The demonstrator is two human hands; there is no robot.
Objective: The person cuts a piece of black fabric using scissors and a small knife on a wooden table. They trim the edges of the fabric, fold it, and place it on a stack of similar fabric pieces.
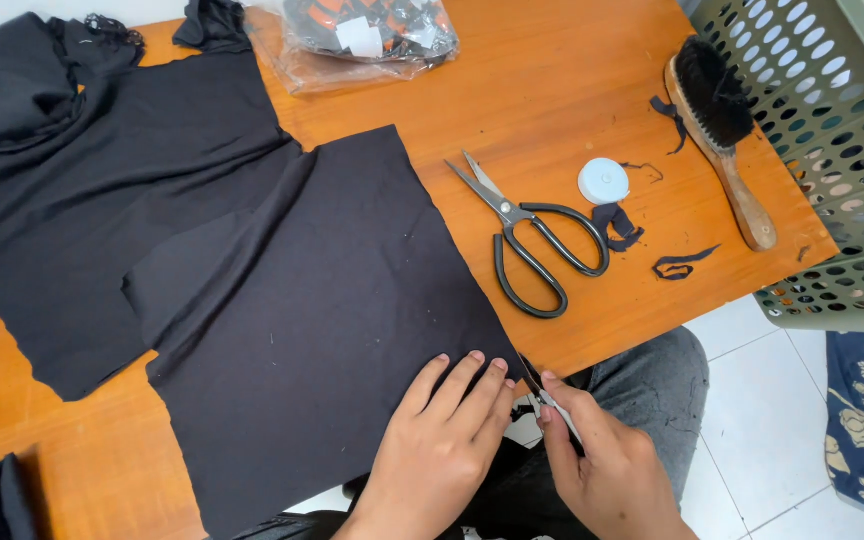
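My left hand (444,440) lies flat, fingers together, pressing the black fabric panel (322,320) at the wooden table's (572,90) near edge. My right hand (607,460) pinches a small blade (552,405) at the panel's corner. Black-handled scissors (527,240) lie just beyond.

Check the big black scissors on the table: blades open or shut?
Shut. The scissors lie flat on the wooden table, blades together in one point, handle loops side by side. Neither hand touches them.
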